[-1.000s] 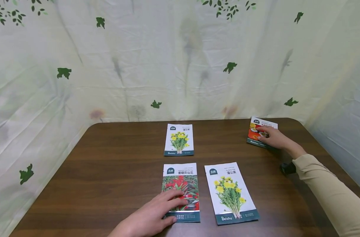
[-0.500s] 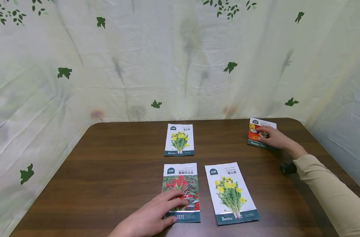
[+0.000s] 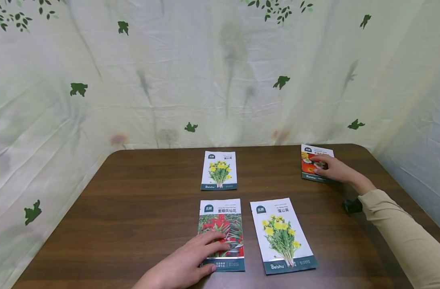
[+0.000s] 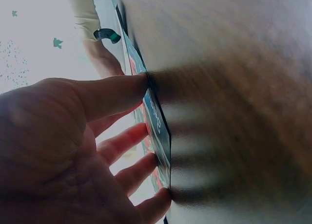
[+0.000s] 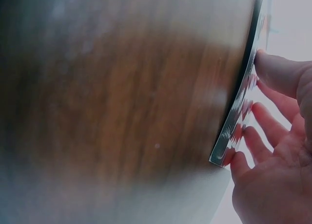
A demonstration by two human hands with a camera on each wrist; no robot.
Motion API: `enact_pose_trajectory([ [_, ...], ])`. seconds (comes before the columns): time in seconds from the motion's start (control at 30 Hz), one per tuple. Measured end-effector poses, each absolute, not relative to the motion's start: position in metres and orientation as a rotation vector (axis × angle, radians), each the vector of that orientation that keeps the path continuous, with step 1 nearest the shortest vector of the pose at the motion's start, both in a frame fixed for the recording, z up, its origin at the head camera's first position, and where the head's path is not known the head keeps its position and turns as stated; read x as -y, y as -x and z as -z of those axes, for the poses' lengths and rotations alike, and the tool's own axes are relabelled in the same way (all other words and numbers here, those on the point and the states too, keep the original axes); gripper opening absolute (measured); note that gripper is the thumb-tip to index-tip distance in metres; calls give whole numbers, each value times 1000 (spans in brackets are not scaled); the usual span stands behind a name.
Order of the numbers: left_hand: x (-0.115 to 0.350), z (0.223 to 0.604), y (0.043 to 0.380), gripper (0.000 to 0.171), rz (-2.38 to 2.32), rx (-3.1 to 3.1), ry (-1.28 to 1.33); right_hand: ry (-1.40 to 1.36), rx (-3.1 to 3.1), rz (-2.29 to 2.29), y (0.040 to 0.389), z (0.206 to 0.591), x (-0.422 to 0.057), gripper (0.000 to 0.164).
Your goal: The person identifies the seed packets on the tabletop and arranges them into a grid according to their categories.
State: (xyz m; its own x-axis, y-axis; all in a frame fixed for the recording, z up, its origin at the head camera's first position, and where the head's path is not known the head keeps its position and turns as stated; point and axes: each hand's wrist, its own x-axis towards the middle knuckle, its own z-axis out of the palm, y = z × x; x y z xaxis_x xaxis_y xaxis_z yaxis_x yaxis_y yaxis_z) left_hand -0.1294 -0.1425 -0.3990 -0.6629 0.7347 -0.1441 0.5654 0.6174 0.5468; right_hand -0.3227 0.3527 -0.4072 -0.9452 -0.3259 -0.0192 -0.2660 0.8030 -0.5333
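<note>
At the front of the table, my left hand (image 3: pixel 185 257) rests with spread fingers on a seed packet with red flowers (image 3: pixel 220 224). The left wrist view shows its fingertips touching the face of that packet (image 4: pixel 158 124). Far to the right, my right hand (image 3: pixel 335 168) lies over a seed packet with orange and white flowers (image 3: pixel 308 162), covering its right part. In the right wrist view the fingertips press on this packet (image 5: pixel 234 131), which lies flat on the table. Neither hand grips its packet.
A seed packet with yellow flowers (image 3: pixel 283 237) lies beside the red-flower one, slightly turned. A second yellow-flower packet (image 3: pixel 218 170) lies at the back middle of the brown wooden table (image 3: pixel 140 208). A pale curtain (image 3: pixel 205 80) with leaf prints hangs behind the table's far edge.
The orange-flower packet has slid a little left and turned straighter under my right hand. My left hand and the other packets have stayed in place.
</note>
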Motion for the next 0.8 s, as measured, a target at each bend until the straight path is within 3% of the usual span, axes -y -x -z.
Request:
enact_pose_trajectory([
  [0.8,142,399,129,43,-648,-2523,-1084,578,-2839,890,322,406,-349,46],
])
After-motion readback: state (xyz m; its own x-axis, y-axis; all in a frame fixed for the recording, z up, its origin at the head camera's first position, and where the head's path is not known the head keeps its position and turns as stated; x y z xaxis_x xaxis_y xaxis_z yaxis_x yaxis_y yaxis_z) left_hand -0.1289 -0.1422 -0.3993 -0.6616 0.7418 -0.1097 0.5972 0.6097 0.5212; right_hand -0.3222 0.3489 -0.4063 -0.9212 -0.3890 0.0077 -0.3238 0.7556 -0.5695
